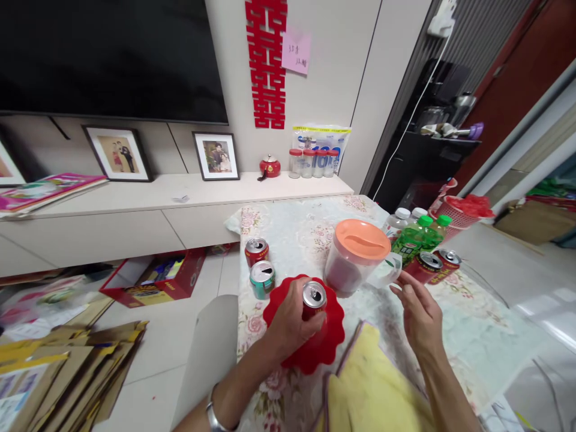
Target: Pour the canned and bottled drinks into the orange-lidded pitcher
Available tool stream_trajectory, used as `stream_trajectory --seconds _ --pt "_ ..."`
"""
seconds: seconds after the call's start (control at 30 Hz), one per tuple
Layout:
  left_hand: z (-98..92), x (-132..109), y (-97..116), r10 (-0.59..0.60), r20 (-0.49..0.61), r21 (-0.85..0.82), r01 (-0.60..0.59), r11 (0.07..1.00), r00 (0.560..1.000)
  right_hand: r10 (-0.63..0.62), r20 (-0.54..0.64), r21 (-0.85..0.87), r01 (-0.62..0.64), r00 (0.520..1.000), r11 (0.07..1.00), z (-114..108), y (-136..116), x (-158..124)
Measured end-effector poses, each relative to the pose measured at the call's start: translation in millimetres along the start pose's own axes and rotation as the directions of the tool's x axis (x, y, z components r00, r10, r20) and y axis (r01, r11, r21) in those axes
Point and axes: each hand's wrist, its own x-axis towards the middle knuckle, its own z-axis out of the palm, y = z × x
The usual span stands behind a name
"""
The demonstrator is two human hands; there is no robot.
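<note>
My left hand is wrapped around a red drink can with an opened silver top. The can is over a red scalloped plate; whether its base touches the plate is hidden. To the right stands a clear plastic pitcher with an orange lid. Beside the pitcher's handle is my right hand, fingers loosely bent and apart, fingertips at the handle's outer edge. A teal can and another red can stand left of the plate.
A yellow cloth lies at the table's near edge. Green-capped bottles, white-capped bottles and two cans stand right of the pitcher. A grey chair is at the left table edge, with flattened cardboard on the floor beyond.
</note>
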Motion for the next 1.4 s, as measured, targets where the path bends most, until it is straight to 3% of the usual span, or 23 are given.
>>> stream_trajectory --seconds 0.2,0.3,0.43,0.57,0.7,0.87,1.2,1.4 --pt "-23.3 22.4 11.5 -0.016 0.252 0.070 -0.001 0.998 0.968 -0.055 0.040 0.154 0.048 0.998 0.987 21.3 -0.6 23.9" --pt "-29.6 32.6 11.4 -0.023 0.317 0.121 -0.016 0.993 0.948 -0.121 0.076 0.224 0.101 0.990 0.969 31.4 4.2 34.4" --pt "-25.8 33.7 -6.1 0.040 0.290 0.001 -0.042 0.999 0.956 -0.219 0.115 0.310 0.175 0.969 0.935 42.8 3.0 41.1" --pt "-19.2 29.0 -28.3 0.132 0.279 -0.156 -0.091 0.984 0.951 -0.242 0.136 0.334 0.186 0.961 0.924 47.2 -9.1 40.8" --pt "-15.0 26.9 -42.7 0.183 0.260 -0.246 -0.118 0.962 0.948 -0.205 0.108 0.313 0.163 0.973 0.936 42.4 -34.8 38.0" --pt "-10.0 25.0 -53.9 0.207 0.214 -0.265 -0.147 0.953 0.955 -0.104 -0.015 0.264 0.104 0.994 0.959 26.8 -79.5 31.5" --pt "-1.7 27.5 -34.5 0.124 0.216 -0.154 -0.092 0.984 0.968 0.008 -0.157 0.084 0.006 0.988 0.996 -8.4 -134.5 10.6" --pt "-0.3 24.4 -32.9 0.096 0.152 -0.152 -0.073 0.986 0.984 0.068 -0.097 -0.050 -0.073 0.993 0.996 -12.2 -162.5 0.3"
